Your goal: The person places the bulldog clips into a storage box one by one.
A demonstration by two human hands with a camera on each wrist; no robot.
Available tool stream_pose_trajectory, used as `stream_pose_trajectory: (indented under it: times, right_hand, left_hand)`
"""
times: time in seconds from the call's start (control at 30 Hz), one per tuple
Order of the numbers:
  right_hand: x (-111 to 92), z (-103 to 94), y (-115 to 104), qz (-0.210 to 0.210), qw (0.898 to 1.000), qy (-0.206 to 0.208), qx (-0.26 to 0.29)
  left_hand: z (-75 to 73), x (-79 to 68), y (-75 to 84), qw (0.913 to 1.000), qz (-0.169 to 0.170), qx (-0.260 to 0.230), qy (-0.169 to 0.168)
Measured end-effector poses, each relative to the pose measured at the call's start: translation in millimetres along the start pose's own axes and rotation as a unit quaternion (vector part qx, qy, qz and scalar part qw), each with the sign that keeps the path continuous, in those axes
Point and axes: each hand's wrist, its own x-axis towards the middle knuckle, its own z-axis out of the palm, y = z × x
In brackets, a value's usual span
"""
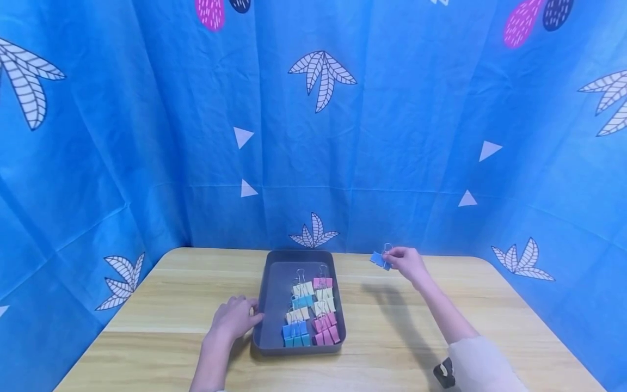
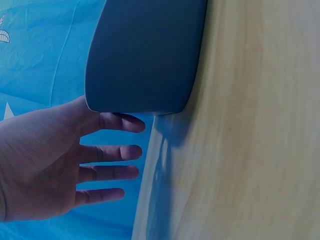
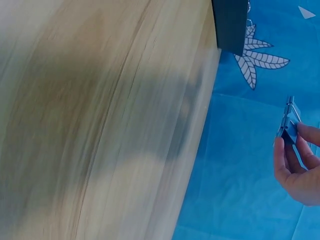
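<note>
A blue binder clip (image 1: 380,259) is held up by my right hand (image 1: 407,264), pinched between thumb and fingers; the right wrist view shows the same clip (image 3: 290,120) at the fingertips. To its left, a dark grey tray (image 1: 274,272) holds several binder clips in two columns. The left column mixes cream, teal and blue clips (image 1: 295,330); pink and cream clips (image 1: 323,321) make up the right one. My left hand (image 1: 235,317) rests at the tray's left side, its thumb touching the rim. In the left wrist view its other fingers (image 2: 110,152) are extended; the thumb is mostly hidden.
The tray stands on a light wooden table (image 1: 171,305). A blue patterned curtain (image 1: 313,152) hangs behind and at both sides. A small black object (image 1: 444,373) lies by the right sleeve, partly covered by it.
</note>
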Motion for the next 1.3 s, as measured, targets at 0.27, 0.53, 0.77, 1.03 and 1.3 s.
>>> stream_pose_trajectory:
  times: [0.27,0.53,0.77,1.03,1.3]
  right_hand:
    - [0,10.1,-7,0.0,1.0,-0.007,0.014]
    - [3,17.6,-13,-0.008,1.0,-0.014,-0.002]
    - [4,23.8,-20,-0.007,1.0,-0.015,-0.007]
    - [8,35.3,-24,-0.005,1.0,-0.017,-0.02]
    - [12,51.4,-28,-0.001,0.999,-0.022,-0.032]
  left_hand:
    - [1.6,0.8,-1.4,1.0,0.002,0.005,0.0]
    - [2.2,-0.6,-1.3,1.0,0.003,0.005,0.003]
    - [1.7,0.8,-0.5,1.0,-0.001,-0.008,-0.001]
    - [1.8,0.5,-2.3,0.9999,-0.001,-0.011,-0.001]
    - [3.2,-0.6,-3.8,0.9999,-0.001,-0.013,0.001]
